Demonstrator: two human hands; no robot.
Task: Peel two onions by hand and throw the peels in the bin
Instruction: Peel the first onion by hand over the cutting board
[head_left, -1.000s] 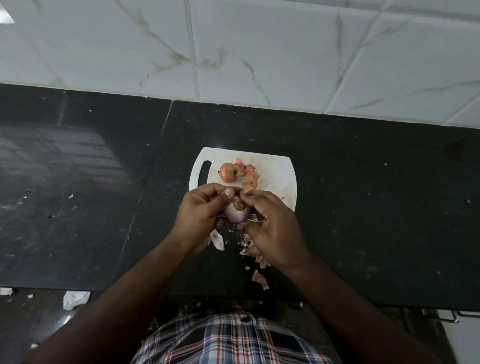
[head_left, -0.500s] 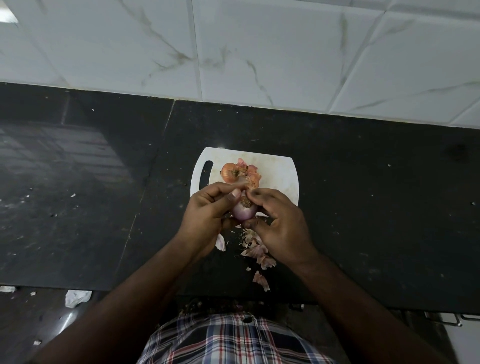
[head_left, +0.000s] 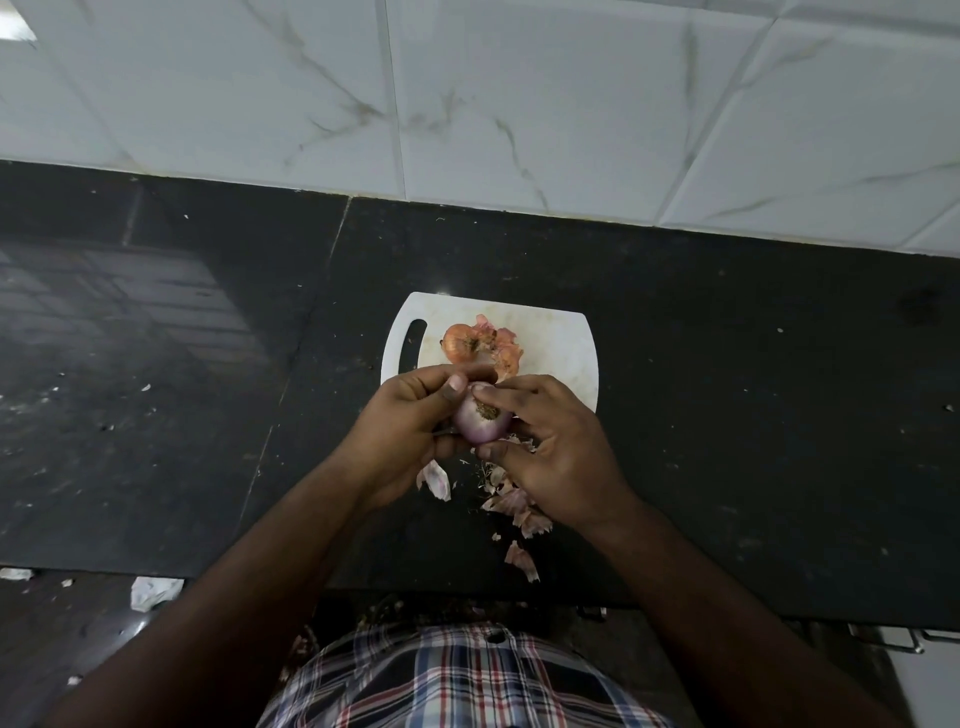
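Currently, the left hand and right hand both grip a pale purple, partly peeled onion with curled fingers, just above the near edge of a white plastic cutting board. An orange-skinned onion rests on the board. Loose pinkish peels lie on the black stone counter.

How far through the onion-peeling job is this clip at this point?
Roughly midway. Done: loose peels lie on the counter. In hand: the left hand and right hand grip a mostly bare purple onion. Left: the orange onion on the cutting board keeps its skin; no peels binned, no bin in view.
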